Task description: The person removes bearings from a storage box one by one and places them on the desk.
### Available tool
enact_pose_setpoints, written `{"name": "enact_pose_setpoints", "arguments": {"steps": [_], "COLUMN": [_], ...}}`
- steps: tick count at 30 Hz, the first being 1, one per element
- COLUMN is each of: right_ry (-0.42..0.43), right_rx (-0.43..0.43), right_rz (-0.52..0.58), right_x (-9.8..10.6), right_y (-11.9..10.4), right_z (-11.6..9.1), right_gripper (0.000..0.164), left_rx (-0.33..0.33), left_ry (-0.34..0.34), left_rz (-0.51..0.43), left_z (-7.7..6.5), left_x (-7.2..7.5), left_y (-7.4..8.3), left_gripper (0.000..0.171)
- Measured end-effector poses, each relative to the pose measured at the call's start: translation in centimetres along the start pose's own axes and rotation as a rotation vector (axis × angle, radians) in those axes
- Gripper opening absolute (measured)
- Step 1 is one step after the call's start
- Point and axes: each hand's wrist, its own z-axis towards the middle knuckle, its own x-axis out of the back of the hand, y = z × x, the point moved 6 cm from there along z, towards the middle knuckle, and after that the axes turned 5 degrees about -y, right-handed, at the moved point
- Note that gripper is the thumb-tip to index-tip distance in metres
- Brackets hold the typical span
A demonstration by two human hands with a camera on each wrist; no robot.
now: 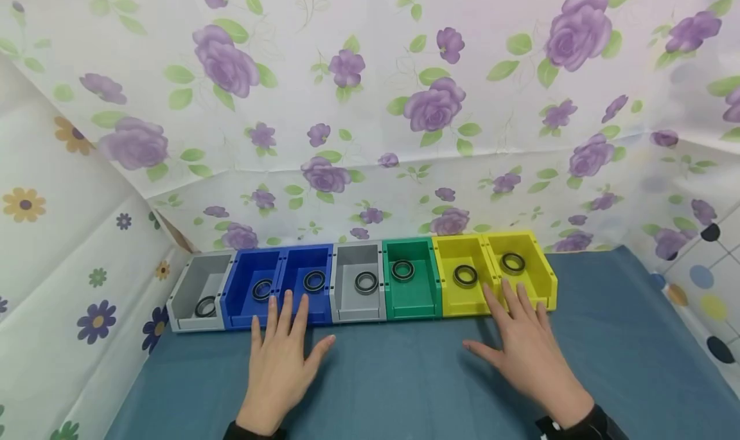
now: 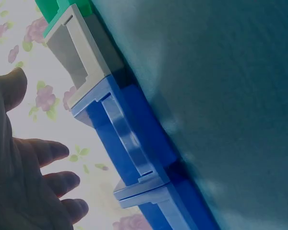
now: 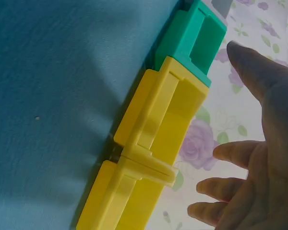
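Note:
My left hand [image 1: 279, 363] has its fingers spread and holds nothing; in the head view its fingertips overlap the front of the two blue bins [image 1: 237, 321]. With fingers likewise spread and nothing held, my right hand [image 1: 528, 353] reaches toward the two yellow bins [image 1: 462, 308], its fingertips overlapping their front. Each blue bin contains one dark ring that looks like a ball bearing [image 1: 314, 281]. One similar bearing [image 1: 465, 275] lies in the left yellow bin and another [image 1: 513, 263] in the right one. Both wrist views show the hands beside the bin fronts.
Between blue and yellow stand a grey bin [image 1: 358, 314] and a green bin [image 1: 410, 310], each with one bearing. Another grey bin [image 1: 196, 325] with a bearing ends the row at left. Blue cloth [image 1: 399, 382] covers the table; a flowered sheet [image 1: 376, 132] hangs behind.

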Motion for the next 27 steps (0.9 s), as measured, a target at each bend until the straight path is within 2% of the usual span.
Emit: {"name": "enact_pose_setpoints", "arguments": {"steps": [6,13,17,21,27], "right_ry": [0.017,0.091,0.079,0.031,0.009], "right_rx": [0.003,-0.013,-0.043,-0.072,-0.084], "right_rz": [0.230,0.339,0.421,0.450,0.448], "right_x": [1.2,2.3,1.7,0.4,-0.9], "right_y": [-0.9,-3.0,-4.2,-4.9,-5.4], "right_z": [1.2,3.1,4.5,6.0,7.5], "right_gripper": [0.091,0.073,0.069,0.072,0.070], "left_rx": [-0.013,-0.028,-0.046,-0.061,-0.059], "left_ry": [0.009,0.058,0.098,0.124,0.106], "left_rz": [-0.027,-0.071,-0.103,-0.114,-0.105], "left_z": [0.4,1.0,1.2,1.4,1.5], "left_x": [0.6,1.5,1.9,2.1,1.8], "left_y": [0.3,0.8,1.2,1.5,1.5], "left_gripper": [0.082,0.073,0.064,0.057,0.053]}}
